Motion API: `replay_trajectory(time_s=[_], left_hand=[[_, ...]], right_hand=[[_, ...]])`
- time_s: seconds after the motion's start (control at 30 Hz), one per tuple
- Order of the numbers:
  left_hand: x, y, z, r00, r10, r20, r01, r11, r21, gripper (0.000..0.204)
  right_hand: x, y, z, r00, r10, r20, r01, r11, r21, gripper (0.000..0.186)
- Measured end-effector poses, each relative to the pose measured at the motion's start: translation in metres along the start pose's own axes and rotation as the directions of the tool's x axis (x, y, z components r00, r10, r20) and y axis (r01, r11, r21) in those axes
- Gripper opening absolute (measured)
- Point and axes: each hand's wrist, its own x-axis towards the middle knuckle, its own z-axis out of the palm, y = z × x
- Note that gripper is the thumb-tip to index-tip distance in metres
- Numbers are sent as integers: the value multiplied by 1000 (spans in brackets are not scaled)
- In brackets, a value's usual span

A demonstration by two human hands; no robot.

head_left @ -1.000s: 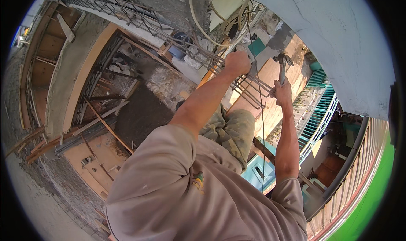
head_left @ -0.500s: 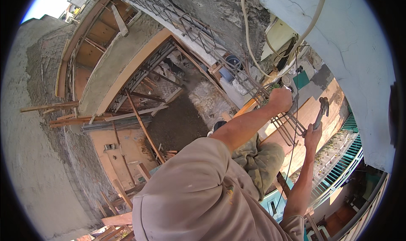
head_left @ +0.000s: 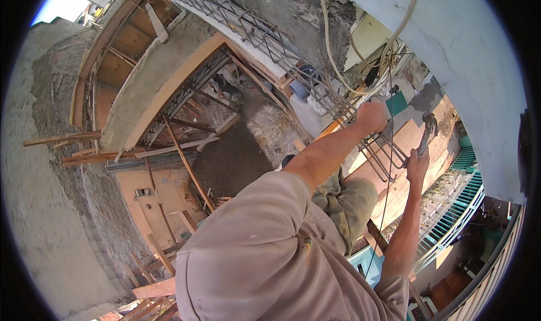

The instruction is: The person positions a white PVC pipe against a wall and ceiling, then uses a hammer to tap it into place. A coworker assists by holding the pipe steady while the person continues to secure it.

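My left hand [head_left: 372,117] is closed in a fist at the near end of a long rebar cage [head_left: 332,102]. What its fingers hold is hidden. Further right, my right hand [head_left: 417,166] grips the grey handle of a hammer [head_left: 430,130], head pointing up and away from me. The bent rod ends of the cage [head_left: 389,171] stick out between my two hands, close to the right one. A thin dark cable [head_left: 386,205] hangs down past them.
A pale hose [head_left: 328,50] loops beside the bluish wall [head_left: 451,56]. Plywood [head_left: 403,152] and a green railing [head_left: 451,214] lie beyond my right arm. At left, wooden props [head_left: 186,163] stand under a curved concrete edge [head_left: 152,90] above a lower floor [head_left: 234,157].
Both hands and the hammer have shifted slightly away from me. The rod ends of the cage have moved the same way. My view has also shifted a little.
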Motion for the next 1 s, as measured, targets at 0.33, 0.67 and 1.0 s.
replay_trajectory(time_s=[0.33,0.67,1.0], left_hand=[[-36,-21,37,601,-19,-799,-520,750,-408,25],[-74,-21,229,651,-745,145,376,151,-914,34],[-45,-31,291,593,-702,394,314,-249,-916,48]], right_hand=[[13,13,-6,996,89,32,-91,992,91,9],[7,0,-4,994,109,1,-109,992,65,9],[5,-11,-2,986,167,-4,-166,983,75,10]])
